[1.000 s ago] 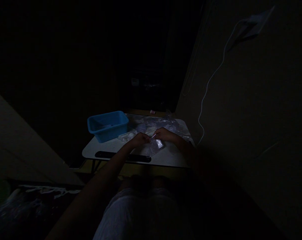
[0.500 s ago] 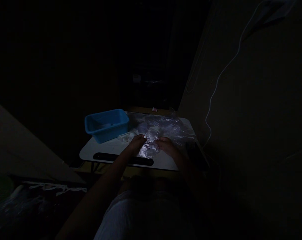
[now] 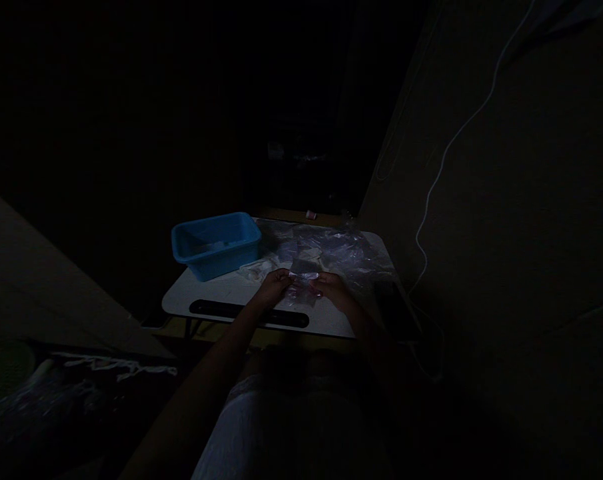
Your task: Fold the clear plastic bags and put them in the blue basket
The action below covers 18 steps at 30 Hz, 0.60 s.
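Note:
Between my two hands is a small clear plastic bag (image 3: 304,275), shiny and stretched level above the table. My left hand (image 3: 277,285) is closed, pinching its left side. On the right side, my right hand (image 3: 330,288) is closed on it as well. Just beyond the hands lies a spread of crinkled clear plastic (image 3: 344,250). A pale flat piece (image 3: 310,255) rests there, too dim to name. Some whitish items (image 3: 259,270) lie left of my hands, beside the blue basin. The light is very low, so fingertip detail is faint.
A blue plastic basin (image 3: 216,265) stands on the back left of the white folding table (image 3: 221,291), with something pale inside. A black slot (image 3: 248,313) runs along the near edge. A dark flat object (image 3: 392,308) lies at right. A white cable (image 3: 444,157) hangs along the wall.
The plastic bag between my hands has changed shape: its lower part hung bright and crumpled, and now a narrow band is stretched between my fingers. The view has shifted slightly.

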Each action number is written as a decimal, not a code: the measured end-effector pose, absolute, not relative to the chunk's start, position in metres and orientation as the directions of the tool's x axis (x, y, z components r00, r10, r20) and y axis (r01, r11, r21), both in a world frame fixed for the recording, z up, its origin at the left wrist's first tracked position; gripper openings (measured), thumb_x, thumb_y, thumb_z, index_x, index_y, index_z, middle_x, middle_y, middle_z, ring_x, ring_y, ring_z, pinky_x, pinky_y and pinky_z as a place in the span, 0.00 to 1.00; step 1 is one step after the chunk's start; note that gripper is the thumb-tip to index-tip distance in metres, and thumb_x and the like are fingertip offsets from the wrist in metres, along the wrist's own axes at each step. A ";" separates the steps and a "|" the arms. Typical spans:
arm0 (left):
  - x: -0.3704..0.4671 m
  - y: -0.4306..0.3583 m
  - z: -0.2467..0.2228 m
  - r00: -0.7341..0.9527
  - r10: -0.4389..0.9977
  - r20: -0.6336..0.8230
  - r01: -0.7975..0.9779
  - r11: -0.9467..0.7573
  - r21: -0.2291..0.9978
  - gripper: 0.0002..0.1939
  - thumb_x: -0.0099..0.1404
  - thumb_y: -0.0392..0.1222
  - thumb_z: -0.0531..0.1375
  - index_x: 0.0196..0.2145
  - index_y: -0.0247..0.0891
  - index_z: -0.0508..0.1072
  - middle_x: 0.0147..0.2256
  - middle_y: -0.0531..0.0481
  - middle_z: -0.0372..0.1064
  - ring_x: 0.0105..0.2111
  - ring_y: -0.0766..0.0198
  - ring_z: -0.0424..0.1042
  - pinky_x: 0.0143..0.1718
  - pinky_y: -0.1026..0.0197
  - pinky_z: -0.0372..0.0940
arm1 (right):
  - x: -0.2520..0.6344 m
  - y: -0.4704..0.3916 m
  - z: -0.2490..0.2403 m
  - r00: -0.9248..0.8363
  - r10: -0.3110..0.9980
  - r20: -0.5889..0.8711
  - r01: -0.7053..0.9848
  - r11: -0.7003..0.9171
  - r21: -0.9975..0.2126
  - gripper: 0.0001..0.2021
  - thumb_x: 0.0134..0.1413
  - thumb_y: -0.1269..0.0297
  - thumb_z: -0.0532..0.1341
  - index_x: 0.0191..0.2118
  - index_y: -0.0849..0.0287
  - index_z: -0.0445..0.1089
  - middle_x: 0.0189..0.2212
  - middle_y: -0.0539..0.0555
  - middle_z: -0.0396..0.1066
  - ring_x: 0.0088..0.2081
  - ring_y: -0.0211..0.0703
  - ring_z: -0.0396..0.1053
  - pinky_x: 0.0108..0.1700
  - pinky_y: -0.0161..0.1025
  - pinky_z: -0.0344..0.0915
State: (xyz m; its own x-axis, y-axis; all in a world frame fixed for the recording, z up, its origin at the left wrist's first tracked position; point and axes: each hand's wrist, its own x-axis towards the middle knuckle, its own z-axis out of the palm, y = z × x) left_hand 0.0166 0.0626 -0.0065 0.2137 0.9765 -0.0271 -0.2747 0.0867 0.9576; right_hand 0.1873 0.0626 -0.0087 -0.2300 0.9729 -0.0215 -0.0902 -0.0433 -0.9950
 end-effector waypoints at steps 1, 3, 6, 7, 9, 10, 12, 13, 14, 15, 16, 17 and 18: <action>0.017 0.061 -0.005 0.229 0.973 -0.031 -0.286 0.097 0.953 0.09 0.45 0.39 0.60 0.25 0.35 0.65 0.19 0.55 0.67 0.19 0.68 0.67 0.22 0.66 0.61 | 0.187 0.063 -0.009 -0.226 0.974 -0.017 -0.093 -0.039 -0.995 0.16 0.30 0.58 0.65 0.28 0.63 0.68 0.19 0.47 0.67 0.19 0.31 0.60 0.22 0.30 0.53; 0.017 0.060 -0.003 0.249 0.968 -0.039 -0.295 0.114 0.949 0.08 0.46 0.39 0.59 0.26 0.35 0.65 0.19 0.55 0.67 0.19 0.68 0.67 0.22 0.66 0.61 | 0.188 0.063 -0.010 -0.224 0.974 -0.003 -0.098 -0.025 -0.995 0.14 0.31 0.58 0.64 0.26 0.63 0.67 0.19 0.47 0.66 0.19 0.31 0.61 0.22 0.30 0.54; 0.017 0.059 -0.002 0.253 0.965 -0.063 -0.299 0.140 0.944 0.08 0.45 0.37 0.58 0.26 0.35 0.64 0.18 0.56 0.66 0.18 0.68 0.67 0.22 0.66 0.62 | 0.190 0.064 -0.012 -0.239 0.971 0.011 -0.120 -0.018 -0.993 0.13 0.32 0.59 0.64 0.27 0.62 0.67 0.18 0.46 0.65 0.19 0.30 0.60 0.22 0.30 0.54; 0.016 0.060 -0.002 0.255 0.964 -0.069 -0.302 0.147 0.942 0.08 0.46 0.36 0.58 0.27 0.35 0.64 0.18 0.57 0.65 0.17 0.68 0.67 0.21 0.65 0.62 | 0.190 0.064 -0.012 -0.241 0.970 0.009 -0.125 -0.021 -0.992 0.13 0.32 0.59 0.63 0.27 0.62 0.67 0.18 0.46 0.65 0.19 0.30 0.60 0.22 0.30 0.54; 0.016 0.061 -0.002 0.260 0.963 -0.072 -0.309 0.154 0.938 0.07 0.46 0.36 0.57 0.27 0.35 0.64 0.18 0.56 0.65 0.17 0.67 0.68 0.21 0.65 0.62 | 0.191 0.064 -0.012 -0.239 0.971 -0.002 -0.120 -0.031 -0.992 0.12 0.33 0.60 0.63 0.27 0.62 0.67 0.18 0.46 0.65 0.19 0.31 0.61 0.23 0.30 0.55; 0.016 0.061 -0.002 0.261 0.963 -0.071 -0.313 0.153 0.937 0.07 0.46 0.36 0.56 0.27 0.35 0.64 0.18 0.56 0.65 0.17 0.67 0.68 0.21 0.64 0.62 | 0.192 0.064 -0.012 -0.234 0.972 -0.005 -0.112 -0.032 -0.993 0.12 0.33 0.61 0.62 0.27 0.62 0.67 0.18 0.45 0.65 0.19 0.31 0.61 0.23 0.30 0.55; 0.015 0.061 -0.003 0.260 0.963 -0.070 -0.318 0.154 0.936 0.08 0.45 0.35 0.56 0.28 0.35 0.65 0.18 0.56 0.66 0.17 0.66 0.68 0.21 0.64 0.62 | 0.192 0.064 -0.011 -0.226 0.974 -0.007 -0.098 -0.030 -0.995 0.11 0.33 0.61 0.62 0.27 0.62 0.67 0.17 0.45 0.65 0.18 0.31 0.61 0.22 0.30 0.55; 0.015 0.061 -0.003 0.259 0.963 -0.068 -0.321 0.152 0.935 0.08 0.45 0.35 0.56 0.28 0.35 0.65 0.18 0.56 0.66 0.17 0.66 0.68 0.21 0.64 0.62 | 0.192 0.065 -0.011 -0.219 0.976 -0.010 -0.095 -0.031 -0.995 0.12 0.33 0.61 0.62 0.27 0.61 0.67 0.17 0.45 0.65 0.18 0.31 0.60 0.21 0.30 0.55; 0.015 0.060 -0.003 0.259 0.964 -0.066 -0.323 0.151 0.934 0.08 0.45 0.35 0.56 0.27 0.35 0.65 0.19 0.55 0.66 0.17 0.67 0.67 0.20 0.65 0.62 | 0.192 0.065 -0.011 -0.210 0.978 -0.012 -0.094 -0.032 -0.995 0.12 0.32 0.62 0.62 0.28 0.61 0.67 0.17 0.45 0.65 0.17 0.31 0.60 0.21 0.30 0.55; 0.014 0.060 -0.004 0.260 0.964 -0.064 -0.325 0.149 0.934 0.07 0.45 0.35 0.57 0.27 0.35 0.65 0.18 0.55 0.66 0.17 0.67 0.67 0.20 0.65 0.61 | 0.192 0.065 -0.011 -0.202 0.979 -0.012 -0.095 -0.032 -0.995 0.13 0.32 0.62 0.62 0.29 0.61 0.67 0.17 0.44 0.65 0.17 0.31 0.60 0.20 0.30 0.55; 0.014 0.060 -0.004 0.261 0.964 -0.059 -0.327 0.145 0.934 0.06 0.45 0.35 0.57 0.26 0.35 0.66 0.18 0.55 0.66 0.17 0.68 0.66 0.20 0.66 0.60 | 0.192 0.065 -0.011 -0.194 0.981 -0.013 -0.099 -0.033 -0.995 0.13 0.31 0.62 0.62 0.30 0.61 0.67 0.17 0.44 0.65 0.17 0.31 0.60 0.20 0.30 0.55; 0.014 0.060 -0.004 0.262 0.964 -0.054 -0.326 0.141 0.935 0.05 0.45 0.35 0.57 0.24 0.35 0.66 0.18 0.55 0.66 0.17 0.69 0.66 0.20 0.67 0.60 | 0.192 0.065 -0.011 -0.186 0.982 -0.014 -0.103 -0.034 -0.994 0.13 0.31 0.62 0.62 0.30 0.61 0.67 0.17 0.44 0.65 0.18 0.31 0.61 0.21 0.30 0.55; 0.014 0.060 -0.005 0.264 0.963 -0.049 -0.324 0.137 0.936 0.04 0.45 0.34 0.57 0.23 0.34 0.66 0.18 0.55 0.66 0.17 0.69 0.65 0.20 0.67 0.59 | 0.192 0.065 -0.011 -0.179 0.984 -0.012 -0.108 -0.032 -0.994 0.13 0.31 0.62 0.62 0.29 0.60 0.67 0.18 0.44 0.65 0.18 0.31 0.61 0.21 0.30 0.56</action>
